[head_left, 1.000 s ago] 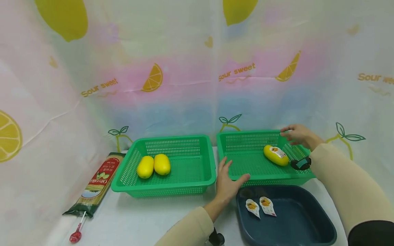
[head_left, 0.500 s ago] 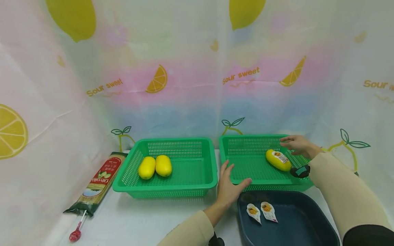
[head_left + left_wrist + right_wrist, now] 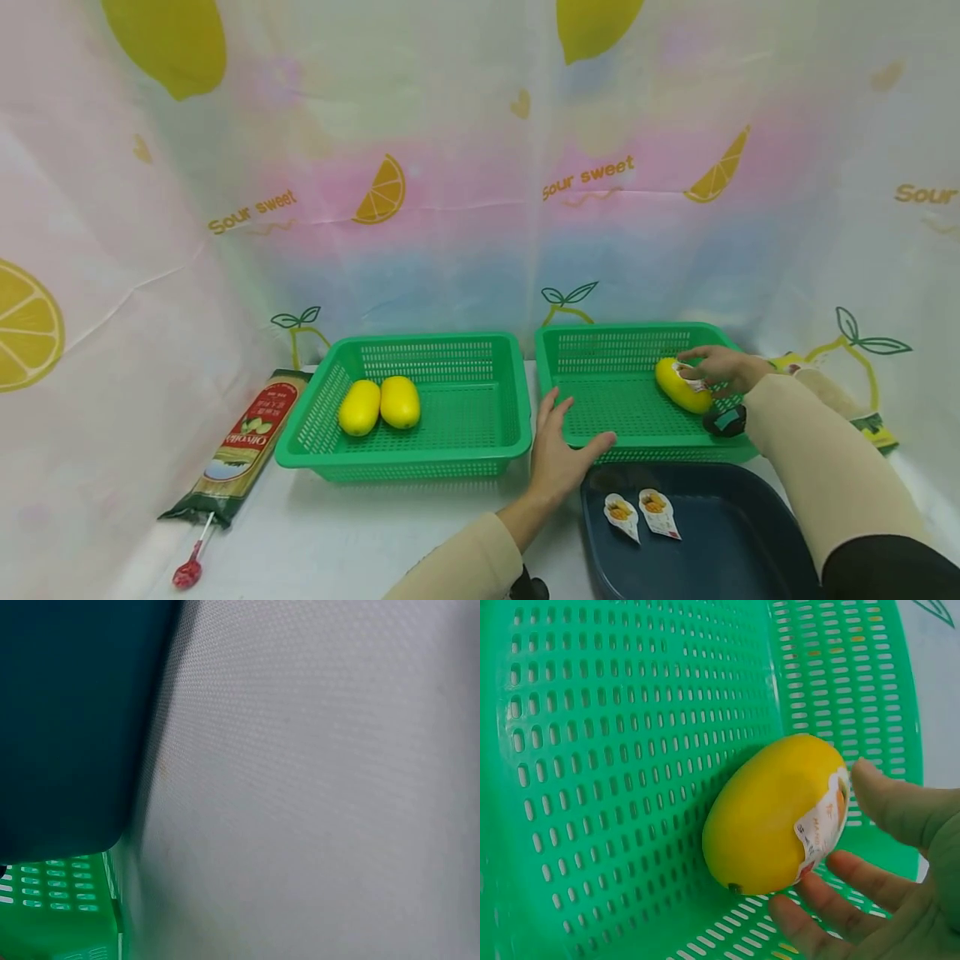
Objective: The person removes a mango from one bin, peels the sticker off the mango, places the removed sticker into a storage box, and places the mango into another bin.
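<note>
A yellow mango (image 3: 681, 398) with a white label lies in the right green basket (image 3: 600, 408). My right hand (image 3: 723, 371) reaches over that basket's right side, its fingers relaxed close around the mango's labelled side. In the right wrist view the thumb and fingertips stand right beside the mango (image 3: 769, 817), not wrapped around it. My left hand (image 3: 557, 462) hovers at the right basket's front left corner, fingers spread and thumb out, holding nothing. The left wrist view does not show that hand.
Two more mangoes (image 3: 400, 403) lie in the left green basket (image 3: 457, 421). A dark blue tray (image 3: 720, 533) in front holds two peeled-looking labels (image 3: 660, 512). At left lie a noodle packet (image 3: 251, 433) and a red lollipop (image 3: 187, 575); a yellow-green packet (image 3: 832, 392) shows behind the right sleeve.
My right hand has come down from above the right basket's rear edge to the labelled mango. The left hand stays nearly still.
</note>
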`<action>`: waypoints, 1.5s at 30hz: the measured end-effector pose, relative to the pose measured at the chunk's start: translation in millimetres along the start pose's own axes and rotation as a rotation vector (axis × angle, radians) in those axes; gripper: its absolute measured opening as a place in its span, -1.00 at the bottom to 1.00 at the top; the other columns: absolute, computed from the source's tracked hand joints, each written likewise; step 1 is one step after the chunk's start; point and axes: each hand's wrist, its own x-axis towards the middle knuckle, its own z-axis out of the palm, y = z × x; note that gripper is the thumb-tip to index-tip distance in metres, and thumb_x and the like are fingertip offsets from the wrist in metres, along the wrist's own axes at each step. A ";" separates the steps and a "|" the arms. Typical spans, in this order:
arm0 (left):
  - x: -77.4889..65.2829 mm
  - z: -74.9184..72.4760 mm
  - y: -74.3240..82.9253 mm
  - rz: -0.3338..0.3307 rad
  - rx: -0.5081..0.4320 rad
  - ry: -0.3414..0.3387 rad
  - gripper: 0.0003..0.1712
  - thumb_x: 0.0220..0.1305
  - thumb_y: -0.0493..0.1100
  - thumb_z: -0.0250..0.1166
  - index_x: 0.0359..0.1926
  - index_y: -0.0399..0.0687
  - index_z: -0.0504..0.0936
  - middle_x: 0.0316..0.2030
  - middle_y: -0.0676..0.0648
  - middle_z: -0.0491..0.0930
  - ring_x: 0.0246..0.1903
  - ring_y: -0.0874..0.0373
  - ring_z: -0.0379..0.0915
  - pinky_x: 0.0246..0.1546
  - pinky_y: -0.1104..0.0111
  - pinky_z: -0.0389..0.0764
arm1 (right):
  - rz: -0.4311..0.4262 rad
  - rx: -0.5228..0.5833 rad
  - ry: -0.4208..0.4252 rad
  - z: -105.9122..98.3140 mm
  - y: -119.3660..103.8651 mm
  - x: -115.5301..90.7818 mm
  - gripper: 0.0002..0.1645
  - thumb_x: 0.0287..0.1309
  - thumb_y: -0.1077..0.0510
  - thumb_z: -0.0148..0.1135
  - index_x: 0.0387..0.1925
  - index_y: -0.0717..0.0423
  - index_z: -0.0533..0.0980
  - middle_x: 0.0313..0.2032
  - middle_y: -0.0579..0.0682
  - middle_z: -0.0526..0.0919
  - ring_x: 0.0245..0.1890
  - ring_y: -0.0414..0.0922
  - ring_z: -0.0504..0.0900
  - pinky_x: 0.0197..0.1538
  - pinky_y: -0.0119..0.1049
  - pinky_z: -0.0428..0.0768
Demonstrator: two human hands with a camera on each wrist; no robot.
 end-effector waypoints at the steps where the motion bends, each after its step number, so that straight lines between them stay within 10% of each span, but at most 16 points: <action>1: -0.2 0.0 0.1 0.001 0.003 0.001 -0.16 0.17 0.12 0.41 0.39 -0.09 0.36 0.53 0.00 0.05 0.48 -0.12 0.09 0.28 -0.13 0.36 | 0.002 -0.005 -0.001 0.3 0.2 0.3 -0.20 0.47 0.14 -0.03 0.50 0.37 -0.14 0.42 0.60 -0.17 0.26 0.47 0.22 0.18 0.11 0.50; 13: 0.3 -0.4 3.7 -0.016 0.008 0.001 -0.14 0.13 0.16 0.42 0.38 -0.05 0.37 0.53 0.04 0.05 0.49 -0.06 0.08 0.31 -0.09 0.35 | 0.033 -0.040 0.033 5.8 -1.0 3.4 -0.24 0.37 0.35 -0.01 0.48 0.38 -0.05 0.38 0.64 -0.11 0.27 0.43 0.26 0.14 0.18 0.52; 21: 1.3 -2.0 3.2 -0.022 0.007 0.010 -0.16 0.14 0.13 0.43 0.38 -0.03 0.38 0.53 0.07 0.04 0.49 -0.05 0.08 0.33 -0.09 0.34 | 0.014 0.037 -0.012 9.6 -1.3 5.9 -0.22 0.50 0.13 -0.07 0.51 0.30 -0.16 0.40 0.64 -0.23 0.36 0.57 0.03 0.17 0.20 0.53; 45: 0.4 -0.5 2.1 -0.012 0.004 0.005 -0.15 0.13 0.17 0.42 0.37 -0.05 0.39 0.53 0.06 0.03 0.49 -0.04 0.07 0.33 -0.08 0.34 | -0.029 0.118 0.012 28.0 -0.3 20.8 -0.16 0.46 0.23 -0.03 0.53 0.25 -0.24 0.38 0.63 -0.15 0.20 0.41 0.41 0.05 0.01 0.65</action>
